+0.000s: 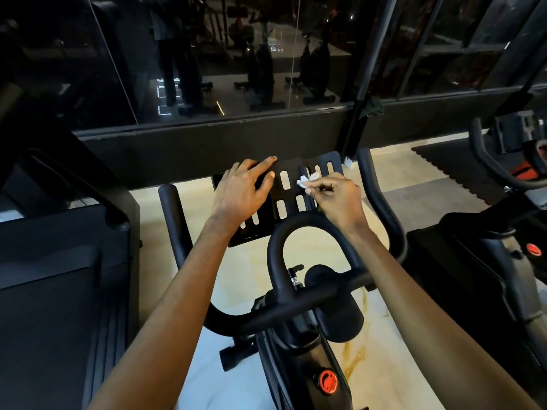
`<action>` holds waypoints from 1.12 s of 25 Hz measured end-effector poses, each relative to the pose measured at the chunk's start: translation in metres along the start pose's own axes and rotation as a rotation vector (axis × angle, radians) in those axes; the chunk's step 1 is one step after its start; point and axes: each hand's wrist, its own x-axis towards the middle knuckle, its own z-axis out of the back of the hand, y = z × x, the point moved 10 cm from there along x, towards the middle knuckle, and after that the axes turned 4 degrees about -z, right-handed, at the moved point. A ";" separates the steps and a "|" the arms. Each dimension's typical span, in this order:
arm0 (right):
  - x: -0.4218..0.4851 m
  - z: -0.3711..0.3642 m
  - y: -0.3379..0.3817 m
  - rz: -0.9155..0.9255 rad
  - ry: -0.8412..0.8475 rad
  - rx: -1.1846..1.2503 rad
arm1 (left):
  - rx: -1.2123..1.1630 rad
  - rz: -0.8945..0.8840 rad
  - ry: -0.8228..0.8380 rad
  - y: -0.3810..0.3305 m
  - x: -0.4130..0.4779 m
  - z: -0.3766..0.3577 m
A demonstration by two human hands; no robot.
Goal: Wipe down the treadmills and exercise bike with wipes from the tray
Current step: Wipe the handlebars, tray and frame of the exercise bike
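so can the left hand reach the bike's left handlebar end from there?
Probably yes. The left hand rests flat on the slotted holder, and the left handlebar end stands just beside it, nothing between. The right hand pinches the wipe farther right.

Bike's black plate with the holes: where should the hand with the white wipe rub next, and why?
Probably slide the right hand and its wipe leftward across the slotted plate, toward the left hand. The wipe sits near the plate's right side, and the left hand lies flat on the other side, seemingly steadying it.
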 end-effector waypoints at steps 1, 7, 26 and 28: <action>-0.004 0.000 0.001 0.024 0.028 -0.065 | -0.002 -0.004 -0.002 -0.001 -0.001 0.001; -0.002 -0.006 0.004 0.008 0.263 -0.242 | 0.003 -0.011 -0.014 -0.001 -0.002 0.000; 0.015 -0.009 0.006 0.030 0.389 -0.253 | 0.028 -0.015 -0.008 -0.003 -0.002 0.003; 0.015 -0.004 0.002 0.022 0.272 -0.124 | 0.025 -0.018 -0.013 -0.004 -0.003 0.003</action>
